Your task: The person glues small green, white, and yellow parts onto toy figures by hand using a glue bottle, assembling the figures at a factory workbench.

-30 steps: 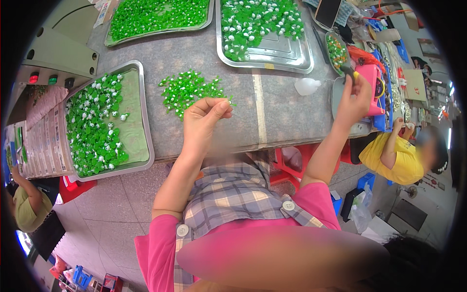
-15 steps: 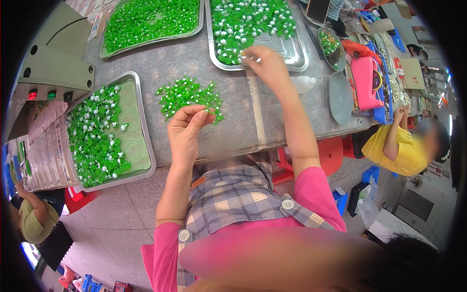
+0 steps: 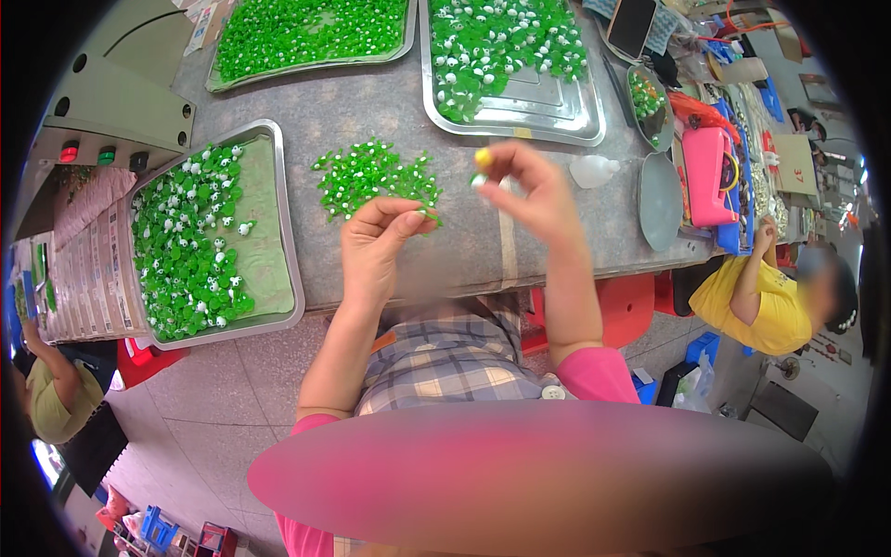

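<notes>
My left hand [image 3: 376, 249] is closed in a pinch over the near edge of a loose pile of small green pieces with white dots [image 3: 367, 176]. A small green piece [image 3: 434, 217] shows at its fingertips. Over the table to the right, my right hand [image 3: 531, 193] pinches a small white ball-shaped piece [image 3: 478, 181] between thumb and fingers. A yellow cover [image 3: 484, 156] sits on one of its fingertips. Beyond that hand lies a metal tray [image 3: 548, 125] of green pieces with white balls on them.
At the left is a metal tray [image 3: 290, 251] of similar green-and-white pieces; another tray [image 3: 316, 67] stands at the far left. A white bottle [image 3: 594, 171], a grey oval dish [image 3: 659, 204] and a pink case [image 3: 707, 176] lie rightward. A grey machine [image 3: 116, 111] stands left. Co-workers sit at both sides.
My right hand has drawn back from the far right tray toward me, bringing a small white piece with it. The left hand keeps its pinch over the pile. The view has shifted slightly.
</notes>
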A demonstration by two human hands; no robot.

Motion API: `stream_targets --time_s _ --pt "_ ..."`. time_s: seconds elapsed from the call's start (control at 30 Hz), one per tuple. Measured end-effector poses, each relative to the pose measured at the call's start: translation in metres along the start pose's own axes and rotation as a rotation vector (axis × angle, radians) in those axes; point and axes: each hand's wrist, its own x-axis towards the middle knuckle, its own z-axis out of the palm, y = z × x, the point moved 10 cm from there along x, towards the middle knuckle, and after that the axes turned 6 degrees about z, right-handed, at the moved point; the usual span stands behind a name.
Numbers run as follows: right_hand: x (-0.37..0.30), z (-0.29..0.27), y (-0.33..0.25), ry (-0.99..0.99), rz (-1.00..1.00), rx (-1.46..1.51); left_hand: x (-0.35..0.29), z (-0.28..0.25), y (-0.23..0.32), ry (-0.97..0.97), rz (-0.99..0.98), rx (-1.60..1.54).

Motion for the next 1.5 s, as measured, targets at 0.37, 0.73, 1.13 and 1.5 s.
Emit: stream_targets --time_s 0.37,0.73,1.13,1.5 --pt "-0.034 0.045 0.041 -0.113 0.278 0.587 -0.006 0.014 -0.016 -0.093 -0.069 0.016" --pt "-0.046 0.057 0.051 -0.037 0.340 0.909 -0.010 0.012 -0.021 -0.063 -0.113 -0.119" --pt "-0.039 0.037 0.021 0.027 0.190 0.577 -0.011 0.001 -0.005 -0.010 0.001 0.139" --pt "-0.041 0.041 0.027 -0.004 0.212 0.480 -0.011 0.009 0.011 -0.111 0.121 0.403"
